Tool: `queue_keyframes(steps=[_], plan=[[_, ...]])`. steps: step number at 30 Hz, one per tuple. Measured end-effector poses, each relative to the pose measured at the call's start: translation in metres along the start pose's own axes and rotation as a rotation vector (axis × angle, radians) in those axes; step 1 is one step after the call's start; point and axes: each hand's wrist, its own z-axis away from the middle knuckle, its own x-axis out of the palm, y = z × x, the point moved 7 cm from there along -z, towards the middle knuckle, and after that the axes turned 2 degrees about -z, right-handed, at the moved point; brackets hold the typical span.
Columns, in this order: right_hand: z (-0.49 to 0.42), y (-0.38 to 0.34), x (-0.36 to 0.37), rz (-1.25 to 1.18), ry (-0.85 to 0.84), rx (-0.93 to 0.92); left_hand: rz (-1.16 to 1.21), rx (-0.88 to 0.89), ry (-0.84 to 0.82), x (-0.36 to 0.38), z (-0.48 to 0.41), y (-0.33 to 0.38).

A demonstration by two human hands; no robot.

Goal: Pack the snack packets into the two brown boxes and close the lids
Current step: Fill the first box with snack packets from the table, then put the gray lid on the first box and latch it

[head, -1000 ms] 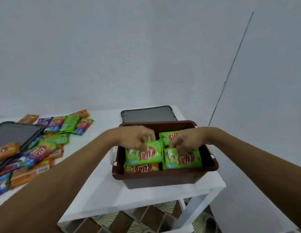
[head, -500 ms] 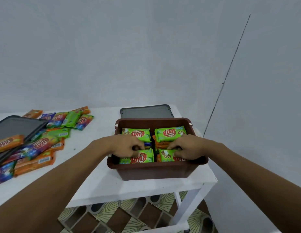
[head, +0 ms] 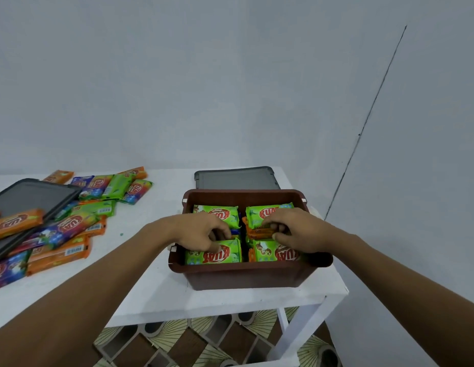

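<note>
Packets go from held to lying flat in the box

A second ago both hands hold two green packets up on edge over the brown box (head: pixel 246 276); now the near-left green packet (head: pixel 213 254) and the near-right green packet (head: pixel 273 254) lie flat in the front row. The left hand (head: pixel 196 231) and right hand (head: pixel 296 231) are lower, fingers curled and pressing into the middle gap, and two far green packets now show behind them.
</note>
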Motion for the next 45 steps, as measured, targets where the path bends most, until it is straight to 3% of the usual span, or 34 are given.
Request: queue_keyframes(steps=[4, 8, 11, 14, 17, 19, 22, 26, 31, 36, 41, 45], plan=[[-0.009, 0.015, -0.009, 0.171, 0.059, 0.027, -0.057, 0.022, 0.274, -0.021, -0.002, -0.004], [-0.026, 0.018, -0.020, 0.195, 0.025, 0.021, -0.250, -0.042, 0.294, -0.033, -0.011, -0.011], [-0.041, 0.023, -0.033, 0.139, 0.093, 0.029, -0.295, -0.027, 0.326, -0.050, -0.019, -0.012], [-0.061, 0.038, -0.049, 0.007, 0.247, 0.069, -0.284, -0.010, 0.560, -0.077, -0.029, -0.023], [-0.086, 0.057, -0.061, -0.148, 0.395, 0.127, -0.165, -0.028, 0.742, -0.098, -0.044, -0.051], [-0.106, 0.070, -0.067, -0.205, 0.433, 0.158, -0.015, -0.111, 0.745, -0.107, -0.061, -0.080], [-0.139, 0.105, -0.062, -0.261, 0.279, 0.335, 0.162, -0.308, 0.647, -0.108, -0.087, -0.127], [-0.164, 0.139, -0.037, -0.379, -0.007, 0.567, 0.226, -0.549, 0.434, -0.096, -0.108, -0.168], [-0.181, 0.152, -0.013, -0.551, -0.114, 0.675, 0.521, -0.632, 0.348, -0.080, -0.122, -0.186], [-0.177, 0.160, -0.011, -0.781, 0.000, 0.792, 0.645, -0.601, 0.411, -0.077, -0.123, -0.188], [-0.162, 0.159, -0.033, -0.973, 0.225, 0.736, 0.805, -0.541, 0.739, -0.109, -0.099, -0.183], [-0.132, 0.144, -0.062, -1.139, 0.448, 0.680, 1.127, -0.420, 0.956, -0.131, -0.062, -0.163]])
